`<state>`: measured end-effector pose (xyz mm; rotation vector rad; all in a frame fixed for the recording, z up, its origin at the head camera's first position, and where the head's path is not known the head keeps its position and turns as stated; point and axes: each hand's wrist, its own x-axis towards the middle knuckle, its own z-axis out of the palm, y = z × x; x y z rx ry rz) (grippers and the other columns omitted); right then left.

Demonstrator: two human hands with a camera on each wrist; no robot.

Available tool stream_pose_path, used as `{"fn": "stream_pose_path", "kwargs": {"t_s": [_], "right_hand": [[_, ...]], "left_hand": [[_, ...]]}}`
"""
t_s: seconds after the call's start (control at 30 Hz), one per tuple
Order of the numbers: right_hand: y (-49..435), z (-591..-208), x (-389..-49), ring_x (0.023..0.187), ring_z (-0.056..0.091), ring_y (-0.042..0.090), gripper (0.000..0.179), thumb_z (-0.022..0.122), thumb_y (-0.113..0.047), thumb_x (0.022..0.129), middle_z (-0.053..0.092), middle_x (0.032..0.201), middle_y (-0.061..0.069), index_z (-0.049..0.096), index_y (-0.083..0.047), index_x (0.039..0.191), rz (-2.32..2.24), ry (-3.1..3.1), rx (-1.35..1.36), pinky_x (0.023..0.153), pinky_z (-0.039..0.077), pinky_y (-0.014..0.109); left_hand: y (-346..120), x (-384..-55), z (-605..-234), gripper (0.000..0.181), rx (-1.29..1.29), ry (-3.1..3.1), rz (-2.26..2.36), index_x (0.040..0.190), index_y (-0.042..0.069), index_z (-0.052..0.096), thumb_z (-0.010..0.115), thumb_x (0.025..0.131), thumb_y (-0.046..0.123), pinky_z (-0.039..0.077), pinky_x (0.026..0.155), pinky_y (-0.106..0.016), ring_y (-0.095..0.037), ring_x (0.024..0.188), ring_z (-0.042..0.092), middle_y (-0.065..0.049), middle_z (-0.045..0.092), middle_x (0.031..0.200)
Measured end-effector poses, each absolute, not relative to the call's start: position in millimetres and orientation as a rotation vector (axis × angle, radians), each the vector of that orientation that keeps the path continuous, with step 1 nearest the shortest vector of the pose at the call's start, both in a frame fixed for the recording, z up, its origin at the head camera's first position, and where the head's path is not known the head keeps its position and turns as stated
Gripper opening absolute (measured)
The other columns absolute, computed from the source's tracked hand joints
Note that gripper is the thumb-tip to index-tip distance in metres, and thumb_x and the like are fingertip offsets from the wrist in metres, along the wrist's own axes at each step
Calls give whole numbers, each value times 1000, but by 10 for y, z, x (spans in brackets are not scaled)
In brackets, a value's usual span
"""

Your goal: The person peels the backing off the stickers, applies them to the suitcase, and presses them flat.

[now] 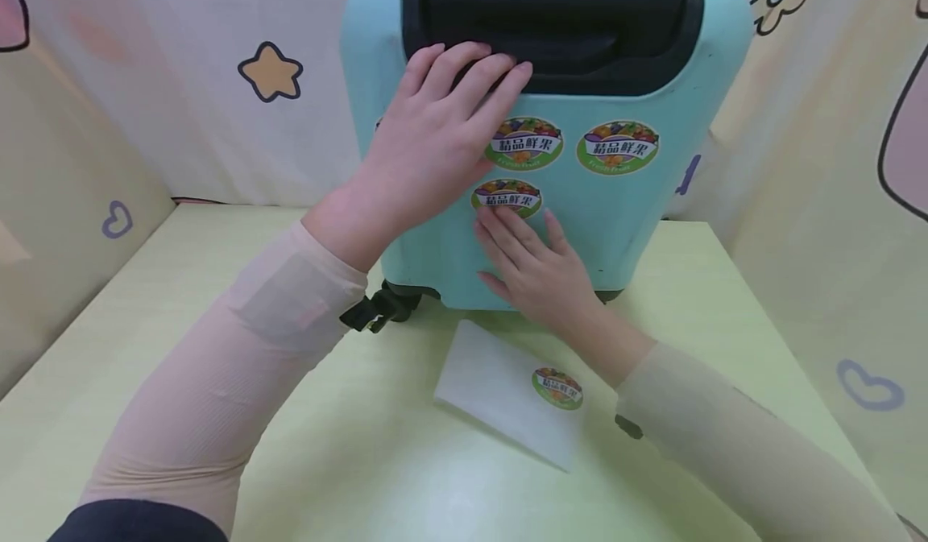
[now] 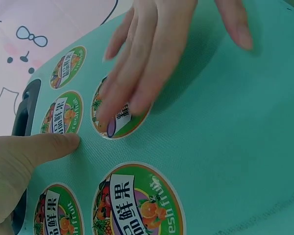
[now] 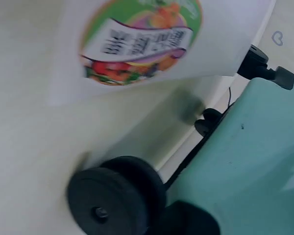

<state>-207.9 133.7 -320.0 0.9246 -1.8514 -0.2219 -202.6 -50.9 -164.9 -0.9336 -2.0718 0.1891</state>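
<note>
A turquoise suitcase (image 1: 602,236) stands upright on the table, with several oval fruit stickers on its face. My left hand (image 1: 428,131) rests against it, fingertips on the black handle panel (image 1: 645,35). In the left wrist view, its thumb (image 2: 54,148) touches the shell beside an upper-row sticker (image 2: 63,115). My right hand (image 1: 540,272) lays extended fingers over the lower edge of a sticker (image 1: 507,192) below that row. From the left wrist, those fingers (image 2: 152,54) look slightly blurred and partly cover the sticker. The left forearm and hand hide part of the suitcase.
On the table (image 1: 348,445), in front of the suitcase, lies a white sheet (image 1: 489,385) bearing one fruit sticker (image 1: 557,388). Black wheels (image 3: 108,196) show at the suitcase's base in the right wrist view. Patterned curtains (image 1: 217,139) hang behind and at both sides.
</note>
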Motion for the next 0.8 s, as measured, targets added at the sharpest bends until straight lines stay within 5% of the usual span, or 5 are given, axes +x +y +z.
{"fn": "stream_pose_path", "kwargs": {"t_s": [0.27, 0.53, 0.8], "right_hand": [[1286, -3152, -2078, 140, 18, 19, 61, 43, -43, 97, 28, 151, 5, 34, -6, 144, -246, -1933, 907, 107, 19, 49], [1376, -3187, -2094, 140, 16, 17, 59, 38, -44, 98, 14, 155, 2, 35, -6, 144, -206, -1931, 890, 107, 19, 50], [1505, -3215, -2085, 136, 27, 17, 59, 34, -45, 99, 16, 154, 1, 38, -5, 142, -194, -1914, 822, 105, 23, 52]], "left_hand": [[-509, -2025, -1646, 68, -931, -2056, 184, 140, 7, 41, 69, 83, 33, 21, 106, -42, -28, 126, 35, -10, 45, 136], [-523, -2020, -1637, 66, -928, -2058, 187, 140, 7, 41, 68, 84, 31, 21, 107, -41, -28, 126, 34, -10, 45, 136], [-508, -2009, -1648, 68, -920, -2086, 185, 140, 7, 40, 68, 84, 32, 18, 108, -41, -28, 128, 33, -10, 44, 137]]}}
